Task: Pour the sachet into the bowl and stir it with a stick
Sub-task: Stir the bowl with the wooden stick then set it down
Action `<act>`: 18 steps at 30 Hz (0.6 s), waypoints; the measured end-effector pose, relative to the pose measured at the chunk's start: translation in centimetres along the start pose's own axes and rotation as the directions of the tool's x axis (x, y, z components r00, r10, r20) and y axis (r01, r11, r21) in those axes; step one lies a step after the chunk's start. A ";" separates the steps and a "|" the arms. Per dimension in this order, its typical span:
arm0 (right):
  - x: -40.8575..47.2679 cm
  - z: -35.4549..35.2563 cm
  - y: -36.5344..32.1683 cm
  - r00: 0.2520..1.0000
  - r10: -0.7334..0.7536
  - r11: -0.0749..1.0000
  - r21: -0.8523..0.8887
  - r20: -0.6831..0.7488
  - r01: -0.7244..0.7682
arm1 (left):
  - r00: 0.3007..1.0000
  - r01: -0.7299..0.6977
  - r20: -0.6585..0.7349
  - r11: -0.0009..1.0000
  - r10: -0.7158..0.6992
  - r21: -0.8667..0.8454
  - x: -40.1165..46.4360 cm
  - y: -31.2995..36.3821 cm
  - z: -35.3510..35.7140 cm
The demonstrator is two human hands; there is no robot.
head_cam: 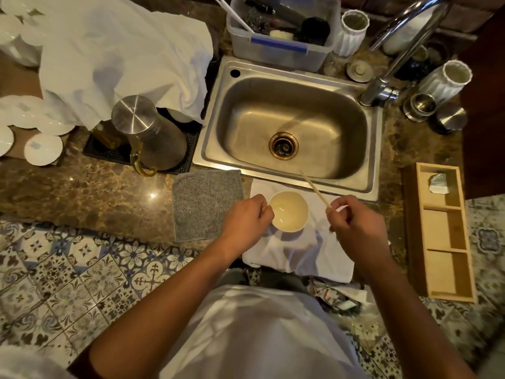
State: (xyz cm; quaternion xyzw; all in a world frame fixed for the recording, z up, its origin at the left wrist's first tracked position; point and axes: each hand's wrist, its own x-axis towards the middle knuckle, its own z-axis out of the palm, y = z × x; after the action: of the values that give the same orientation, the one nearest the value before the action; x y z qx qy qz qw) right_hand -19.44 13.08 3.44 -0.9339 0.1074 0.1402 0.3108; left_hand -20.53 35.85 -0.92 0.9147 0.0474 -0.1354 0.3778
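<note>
A small white bowl (288, 211) with pale liquid in it stands on a white cloth (300, 258) at the counter's front edge, just below the sink. My left hand (246, 216) grips the bowl's left rim. To the right of the bowl, my right hand (352, 217) pinches a thin wooden stick (314, 188). The stick points up and to the left over the sink's front rim, and its tip is outside the bowl. A torn sachet (438, 183) lies in the top compartment of a wooden box (437, 233) at the right.
A steel sink (289, 127) with a tap (401, 50) fills the middle. A grey cloth (207, 203) lies left of the bowl. A steel kettle (147, 132) stands on a black mat. White plates, a white sheet, a plastic tub and white vases line the back.
</note>
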 end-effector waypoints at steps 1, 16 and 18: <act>-0.2 -0.6 -0.7 1.000 -0.028 1.000 0.014 -0.010 0.028 | 1.000 0.022 -0.012 1.000 -0.022 -0.012 -0.1 0.0 0.1; 1.7 -2.7 -2.9 0.853 -0.341 0.795 -0.363 0.395 0.486 | 0.932 0.259 -0.175 0.921 -0.318 -0.291 -2.4 2.2 3.2; 1.9 -2.6 -3.1 0.842 -0.346 0.785 -0.363 0.413 0.501 | 0.930 0.240 -0.203 0.924 -0.307 -0.297 -2.7 2.1 3.5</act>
State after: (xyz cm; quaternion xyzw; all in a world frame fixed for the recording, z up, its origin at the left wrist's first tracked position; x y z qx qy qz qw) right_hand -16.25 13.69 6.54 -0.9436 -0.1968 0.2382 0.1188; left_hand -23.43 31.93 -1.11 0.8492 0.2398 -0.0650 0.4659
